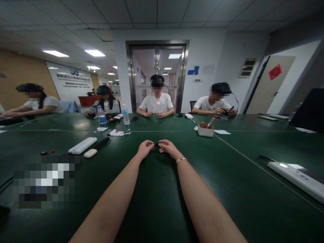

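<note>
Both my arms stretch forward over the dark green table [157, 189]. My left hand [145, 148] is closed, its fingertips pinching one end of a small black object [156, 145]. From the other side my right hand [168, 148] pinches the same object, with a metal bracelet [181, 160] at the wrist. The object is too small to make out further, and the fingers partly cover it. Left of my left hand lie a white oval case [90, 153], a long white device [83, 145] and a black tool [101, 143].
Beyond my hands stand two water bottles [102, 116] [126, 114] and a small box [206, 129] with a tube in it. White scraps [116, 133] lie nearby. A white device [297, 179] lies far right. Several people sit across the table.
</note>
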Demonstrator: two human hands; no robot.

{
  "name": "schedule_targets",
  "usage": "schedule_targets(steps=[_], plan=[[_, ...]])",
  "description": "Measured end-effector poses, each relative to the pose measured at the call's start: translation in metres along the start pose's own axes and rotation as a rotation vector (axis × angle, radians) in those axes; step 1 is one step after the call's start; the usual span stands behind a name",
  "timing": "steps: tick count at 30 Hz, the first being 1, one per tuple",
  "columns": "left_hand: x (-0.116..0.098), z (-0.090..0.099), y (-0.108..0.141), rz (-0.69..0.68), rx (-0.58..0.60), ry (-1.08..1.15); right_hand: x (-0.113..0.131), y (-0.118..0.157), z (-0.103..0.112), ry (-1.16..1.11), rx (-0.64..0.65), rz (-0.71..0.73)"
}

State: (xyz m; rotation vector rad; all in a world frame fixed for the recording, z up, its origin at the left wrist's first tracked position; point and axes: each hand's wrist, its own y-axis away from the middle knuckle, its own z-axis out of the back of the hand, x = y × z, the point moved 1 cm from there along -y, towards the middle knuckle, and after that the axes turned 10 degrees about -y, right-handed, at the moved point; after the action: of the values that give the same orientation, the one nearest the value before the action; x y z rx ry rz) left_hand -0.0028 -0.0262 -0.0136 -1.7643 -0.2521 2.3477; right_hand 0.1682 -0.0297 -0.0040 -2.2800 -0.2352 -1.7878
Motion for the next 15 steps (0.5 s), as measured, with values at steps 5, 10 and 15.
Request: schedule_targets(steps=[5,10,15], plan=[[-0.003,-0.0004,0.002,0.003,0.022,0.013,-0.0007,-0.0024,-0.0031,0.159,-0.008,-0.029],[-0.0047,-0.0007,0.0027,-0.013,0.025,-0.004,0.0,-0.0022,-0.0035,0.164,0.043,-0.019],[-0.003,-0.001,0.0008,-0.018,-0.004,-0.019,0.0016,-0.0007,-0.0032,0.09,0.049,-0.026]])
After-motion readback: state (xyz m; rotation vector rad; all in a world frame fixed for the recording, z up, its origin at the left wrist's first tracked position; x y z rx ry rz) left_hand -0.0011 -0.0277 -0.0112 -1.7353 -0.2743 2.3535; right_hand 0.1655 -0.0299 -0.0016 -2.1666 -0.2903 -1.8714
